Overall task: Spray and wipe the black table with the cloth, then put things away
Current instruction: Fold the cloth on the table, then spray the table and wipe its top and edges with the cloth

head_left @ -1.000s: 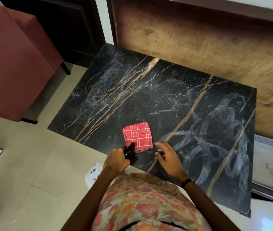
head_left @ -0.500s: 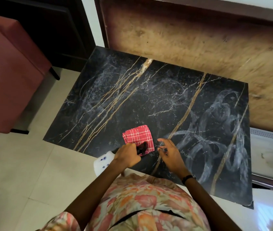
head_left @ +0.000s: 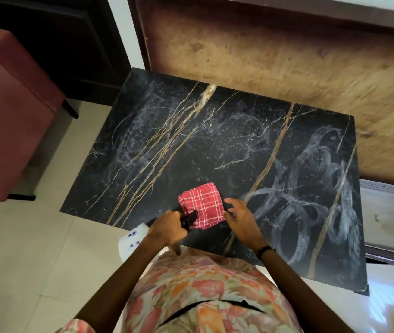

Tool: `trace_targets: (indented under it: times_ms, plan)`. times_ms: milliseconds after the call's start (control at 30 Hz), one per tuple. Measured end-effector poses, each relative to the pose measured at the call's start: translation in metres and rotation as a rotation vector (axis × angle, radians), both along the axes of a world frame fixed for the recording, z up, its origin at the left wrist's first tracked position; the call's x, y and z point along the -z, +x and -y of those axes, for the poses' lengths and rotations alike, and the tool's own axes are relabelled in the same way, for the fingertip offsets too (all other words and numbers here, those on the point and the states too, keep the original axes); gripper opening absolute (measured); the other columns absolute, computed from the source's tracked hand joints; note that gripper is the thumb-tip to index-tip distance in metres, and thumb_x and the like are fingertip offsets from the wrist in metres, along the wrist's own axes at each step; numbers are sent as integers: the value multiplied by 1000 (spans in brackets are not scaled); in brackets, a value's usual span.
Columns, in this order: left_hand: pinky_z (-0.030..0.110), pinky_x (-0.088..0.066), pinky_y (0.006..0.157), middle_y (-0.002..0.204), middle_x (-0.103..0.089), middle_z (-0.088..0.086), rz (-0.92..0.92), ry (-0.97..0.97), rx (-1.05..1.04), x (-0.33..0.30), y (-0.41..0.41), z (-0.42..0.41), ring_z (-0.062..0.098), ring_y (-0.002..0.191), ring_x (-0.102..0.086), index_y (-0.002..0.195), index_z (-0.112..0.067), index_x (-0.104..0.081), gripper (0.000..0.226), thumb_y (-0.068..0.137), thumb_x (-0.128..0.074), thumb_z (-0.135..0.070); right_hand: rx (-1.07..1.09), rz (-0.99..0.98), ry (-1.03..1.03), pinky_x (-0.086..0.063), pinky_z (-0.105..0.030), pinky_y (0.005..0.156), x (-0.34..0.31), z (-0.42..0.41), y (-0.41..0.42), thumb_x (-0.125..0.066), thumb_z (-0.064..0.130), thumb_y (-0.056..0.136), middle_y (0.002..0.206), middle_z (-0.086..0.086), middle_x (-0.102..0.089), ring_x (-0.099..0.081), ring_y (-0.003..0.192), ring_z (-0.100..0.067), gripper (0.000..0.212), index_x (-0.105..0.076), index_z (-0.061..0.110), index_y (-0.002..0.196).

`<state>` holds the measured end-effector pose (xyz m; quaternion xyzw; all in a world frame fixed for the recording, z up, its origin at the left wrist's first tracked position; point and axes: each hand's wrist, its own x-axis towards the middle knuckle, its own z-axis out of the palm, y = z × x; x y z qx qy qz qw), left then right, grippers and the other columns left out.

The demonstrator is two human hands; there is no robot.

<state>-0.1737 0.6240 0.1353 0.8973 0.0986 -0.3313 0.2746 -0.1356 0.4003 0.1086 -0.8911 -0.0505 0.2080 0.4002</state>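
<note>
Head view, looking down over the person's front. Red cloth [head_left: 202,209] lies folded into a rough square near the near edge of the counter [head_left: 215,145], flat on the surface, directly between the two hands. Left hand [head_left: 170,228] sits at the cloth's near-left corner; right hand [head_left: 240,218] sits at its right edge.

Cloth: woven, red with a white check, corners soft, near edge slightly uneven. Counter: black slab, marble-like, with gold-brown veins running diagonally and fine white veins between. Hazy white swirls and loops smeared over the right half; fine speckled film on the left half. One chipped corner at the near right.

Left hand: fingers curled round the black head of a spray bottle [head_left: 132,241], whose white body with small dark marks hangs below the counter's near edge, beside the wrist. The black part overlaps the cloth's near-left corner; cannot tell whether it touches. Right hand: fingers bent loosely, tips at or just over the cloth's right edge; whether they pinch the fabric cannot be told. Black band on the right wrist.

Surroundings: floral garment [head_left: 203,296] at the frame bottom; red upholstered chair [head_left: 6,121] to the left on pale floor tiles; worn brown board [head_left: 275,56] behind the counter.
</note>
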Motion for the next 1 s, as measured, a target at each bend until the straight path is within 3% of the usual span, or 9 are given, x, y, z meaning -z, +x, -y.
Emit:
trace_targets:
  times_ms: [133,233,333,467,567,667,800,933,1000]
  plan:
    - [39,-54,85,107,-70,13,9,-103,53,0,-2,-11,28,93,-66,115,-11,-62,40,75,-62,-10,90,-86,-1,-49,-38,96,10,-21,15,-61,18,92,121,-10,-57,-58,108,-24,34,-54,5,122]
    - [42,-54,82,101,-70,11,66,-322,-10,-5,-6,-27,26,89,-65,110,-11,-62,32,78,-64,-6,221,-252,71,-56,-31,78,10,-37,26,-67,24,88,103,-1,-62,-64,90,-18,31,-55,11,113]
    - [44,-51,83,96,-67,11,140,-474,-121,-12,-14,-49,28,90,-63,103,-10,-62,27,77,-65,-5,281,-496,206,-57,-33,78,2,-48,28,-70,30,85,105,-5,-69,-68,88,-18,36,-58,12,114]
    - [31,-49,87,91,-63,3,191,-585,-224,-12,-32,-82,17,93,-61,93,-11,-61,24,69,-59,-7,351,-586,379,-54,-32,77,-12,-73,10,-62,23,91,109,-6,-66,-65,95,-20,24,-54,21,114]
    - [18,-47,86,93,-64,-1,212,-612,-287,-12,-47,-104,8,91,-62,96,-10,-62,27,69,-60,-8,370,-573,450,-52,-27,73,-22,-98,-8,-59,19,92,109,-3,-66,-64,94,-17,20,-55,22,112]
    - [10,-47,71,89,-64,6,236,-628,-398,-16,-62,-124,1,74,-62,98,-4,-61,26,75,-62,6,328,-591,486,-52,-23,70,-30,-120,-23,-58,18,93,112,-2,-65,-65,94,-14,25,-53,19,118]
    - [14,-40,52,83,-63,16,340,-649,-571,-17,-86,-151,5,50,-49,94,-6,-62,28,68,-58,3,141,-409,280,-54,-29,75,-47,-156,-17,-61,23,92,112,-7,-65,-65,92,-16,19,-51,20,109]
    - [23,-35,45,66,-56,16,428,-646,-750,-18,-110,-175,19,45,-38,87,-14,-63,27,73,-59,9,-91,125,65,-54,-41,64,-59,-210,-15,-62,23,91,88,-9,-68,-65,72,-24,21,-49,11,103]
    - [25,-36,44,77,-58,19,496,-632,-780,-23,-119,-184,22,46,-39,86,-13,-62,24,68,-56,1,-223,286,-23,-56,-43,71,-55,-239,-25,-60,19,92,101,-11,-68,-66,83,-28,27,-49,11,115]
